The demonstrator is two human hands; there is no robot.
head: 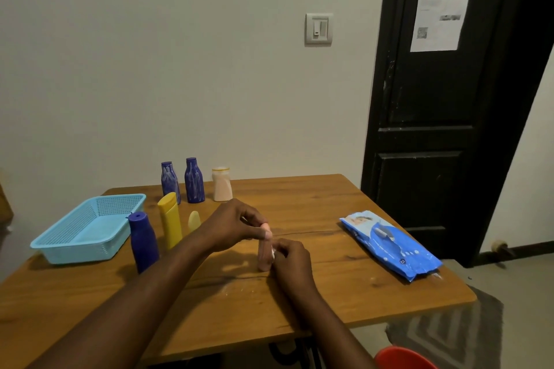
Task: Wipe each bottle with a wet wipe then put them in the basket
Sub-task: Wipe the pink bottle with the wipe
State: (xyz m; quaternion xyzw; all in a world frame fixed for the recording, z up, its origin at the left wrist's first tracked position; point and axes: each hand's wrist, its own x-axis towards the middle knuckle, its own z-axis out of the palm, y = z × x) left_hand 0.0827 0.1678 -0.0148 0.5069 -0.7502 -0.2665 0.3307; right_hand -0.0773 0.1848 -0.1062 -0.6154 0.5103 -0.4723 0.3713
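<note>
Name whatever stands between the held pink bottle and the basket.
Three upright bottles stand between the pink bottle, pinched by the left hand while the right hand holds a wet wipe to it, and the basket: dark blue bottle, tall yellow bottle, small pale yellow bottle.

The right hand (292,260) hides most of the wet wipe (273,252).

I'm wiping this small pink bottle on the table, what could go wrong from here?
1. The left hand pinches only the top of the small pink plastic bottle, so the right hand pressing the white wet wipe sideways might tip it.
2. The left forearm lies close to the tall dark blue plastic bottle; a swing toward the light blue plastic basket could knock it over.
</note>
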